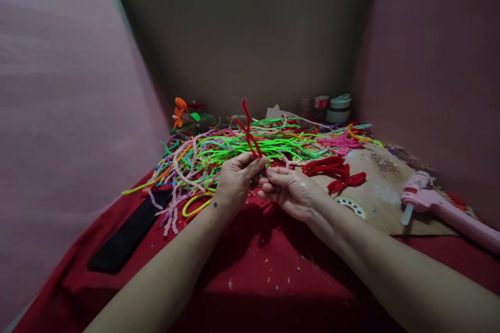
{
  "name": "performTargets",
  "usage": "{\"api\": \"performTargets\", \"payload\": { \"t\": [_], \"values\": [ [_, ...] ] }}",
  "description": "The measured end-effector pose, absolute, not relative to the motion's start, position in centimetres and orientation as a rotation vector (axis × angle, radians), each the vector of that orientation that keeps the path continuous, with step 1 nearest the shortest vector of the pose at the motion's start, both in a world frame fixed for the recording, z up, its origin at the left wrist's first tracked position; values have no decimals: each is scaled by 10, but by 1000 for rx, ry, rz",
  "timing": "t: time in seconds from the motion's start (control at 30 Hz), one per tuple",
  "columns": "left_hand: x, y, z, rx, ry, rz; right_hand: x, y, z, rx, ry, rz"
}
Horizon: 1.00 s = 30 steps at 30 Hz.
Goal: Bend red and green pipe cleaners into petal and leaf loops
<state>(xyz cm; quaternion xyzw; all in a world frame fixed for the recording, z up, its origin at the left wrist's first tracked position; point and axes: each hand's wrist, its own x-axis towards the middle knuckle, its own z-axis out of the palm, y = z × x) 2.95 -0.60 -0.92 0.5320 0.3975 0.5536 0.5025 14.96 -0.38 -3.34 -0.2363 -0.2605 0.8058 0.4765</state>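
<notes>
My left hand point(236, 179) pinches a bent red pipe cleaner point(249, 130) that sticks up from its fingertips. Touching it from the right, my right hand point(287, 190) has its fingers closed on the lower end of the same red pipe cleaner. Both hands hover over a red cloth point(250, 265), just in front of a big heap of neon green, pink, orange and purple pipe cleaners point(230, 151). Bent red pipe cleaner pieces point(336, 171) lie to the right of my right hand.
A pink glue gun point(433, 200) rests at the right on a brown board point(385, 192). A black flat strip point(130, 234) lies at the left. An orange pipe-cleaner flower point(180, 110) and small jars point(332, 107) stand at the back. Cardboard and pink walls enclose the area.
</notes>
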Motion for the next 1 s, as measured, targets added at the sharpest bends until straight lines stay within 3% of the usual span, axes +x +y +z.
{"api": "performTargets", "payload": {
  "t": [0.3,0.57,1.0],
  "values": [
    [22,3,-9,1251,1119,1411,146,-9,-34,-1001,-1212,1467],
    [16,3,-2,1185,1024,1314,152,-11,-28,-738,-1102,1671],
    [22,-2,-8,1321,990,1265,150,-5,-32,-727,-1037,1660]
  ]
}}
